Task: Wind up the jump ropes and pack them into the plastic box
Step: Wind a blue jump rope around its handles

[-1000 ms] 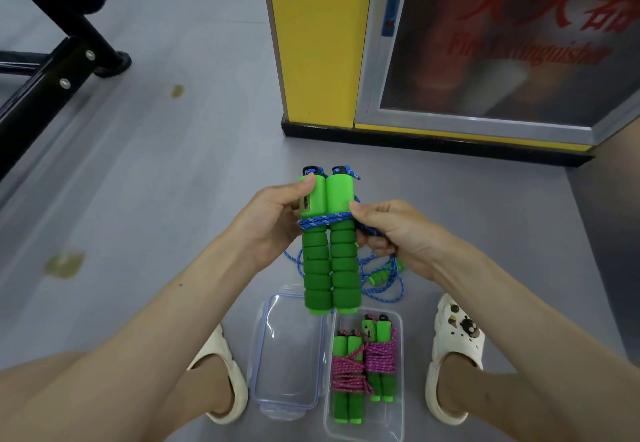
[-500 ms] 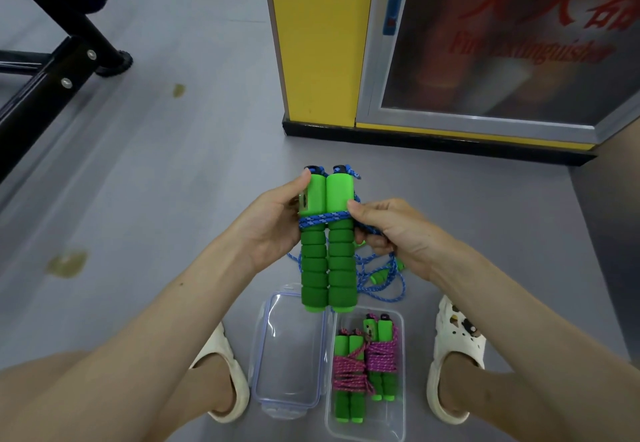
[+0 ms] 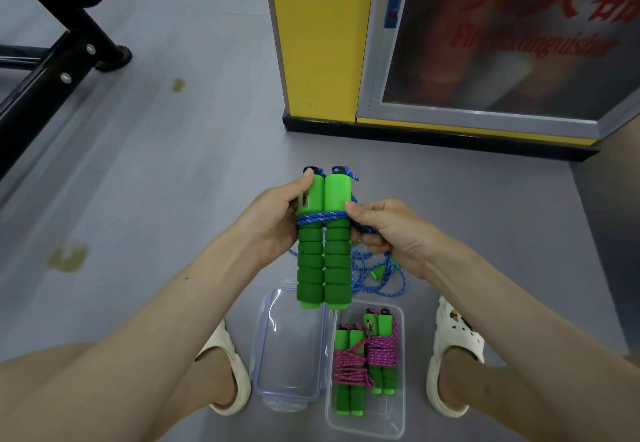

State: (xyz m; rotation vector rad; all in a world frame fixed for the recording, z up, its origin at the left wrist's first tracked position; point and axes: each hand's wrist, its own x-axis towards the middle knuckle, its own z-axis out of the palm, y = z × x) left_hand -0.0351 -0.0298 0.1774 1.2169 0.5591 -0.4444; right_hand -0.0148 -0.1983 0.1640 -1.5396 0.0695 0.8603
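A grey floor (image 3: 173, 182) marked with a few yellowish stains is seen from above. It is bounded at the far side by a yellow pillar (image 3: 318, 36) and a glass-fronted fire extinguisher cabinet (image 3: 502, 43). A black metal frame (image 3: 45, 78) stands at the far left.

Above the floor, a pair of green foam handles (image 3: 323, 251) is held upright and side by side. The handles are gripped from the left by the left hand (image 3: 273, 223), with its thumb laid along the upper part of the left handle. A few turns of blue rope (image 3: 320, 216) are wrapped round the middle of both handles. The rope is pinched against the right handle by the thumb and curled fingers of the right hand (image 3: 391, 230). The rest of the rope hangs down to a loose coil (image 3: 377, 279) on the floor just behind the box.

A clear plastic box (image 3: 398, 421) is set on the floor between two white clogs (image 3: 453, 348). Its lid (image 3: 291, 344) lies touching its left side. Two wound jump ropes are laid in the box. One with pink rope (image 3: 348, 365) lies along its left wall, and one with purple rope (image 3: 382, 351) lies towards its far right corner.
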